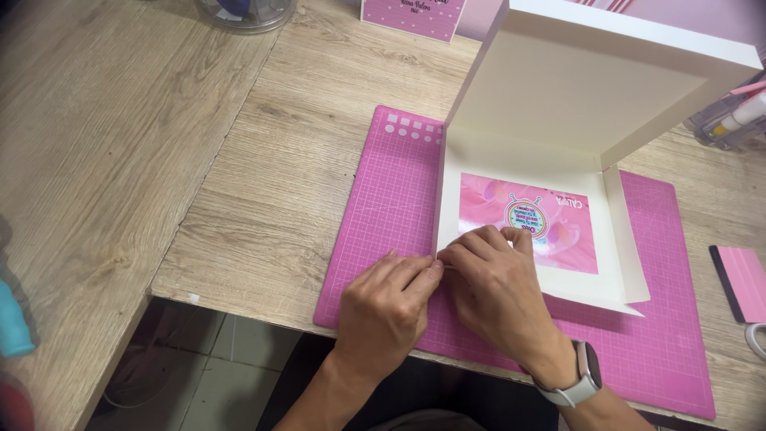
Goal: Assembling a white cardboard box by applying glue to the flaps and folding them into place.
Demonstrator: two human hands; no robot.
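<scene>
Nearest, left hand (383,307) and right hand (499,287) pinching narrow on the near-left corner of white box (531,275), seemingly folding that corner wall; calls next for firm creasing along the edge; box on pink cutting mat (383,199), long axis left-right, lid (582,88) raised at far side, opening toward viewer.

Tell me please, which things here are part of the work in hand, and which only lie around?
In use:
left hand
right hand
white box
pink printed sheet
pink cutting mat

Lying about:
pink scraper
clear round container
pink dotted card
teal object
</scene>
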